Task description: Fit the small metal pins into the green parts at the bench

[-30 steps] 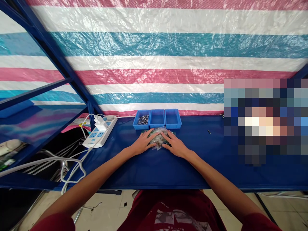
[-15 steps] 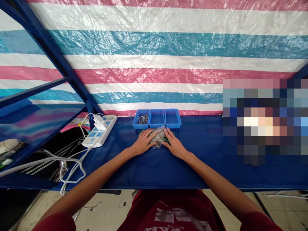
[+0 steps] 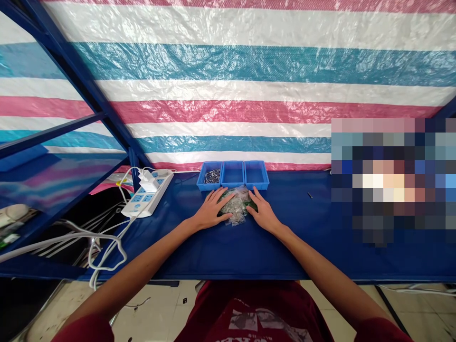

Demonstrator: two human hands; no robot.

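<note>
A pile of small clear plastic bags (image 3: 235, 207) lies on the blue table (image 3: 228, 256), with dark green pieces showing under and beside it. My left hand (image 3: 211, 211) rests on the pile's left side, fingers spread and thumb stretched toward the middle. On the right edge of the pile lies my right hand (image 3: 264, 212), its fingers also apart. Neither hand is closed around anything. What the bags contain is too small to make out, and the hands partly cover the green pieces.
Just behind the pile stand three joined blue bins; the left bin (image 3: 210, 187) holds many small metal pins. A white power strip (image 3: 147, 194) with plugs and cables lies to the left. One small dark pin (image 3: 309, 195) lies on the right. A blurred-out area covers the far right.
My hands have moved slightly apart, the right one shifting right. More of the plastic bags shows between them, and the pile's near edge has come a little toward me.
</note>
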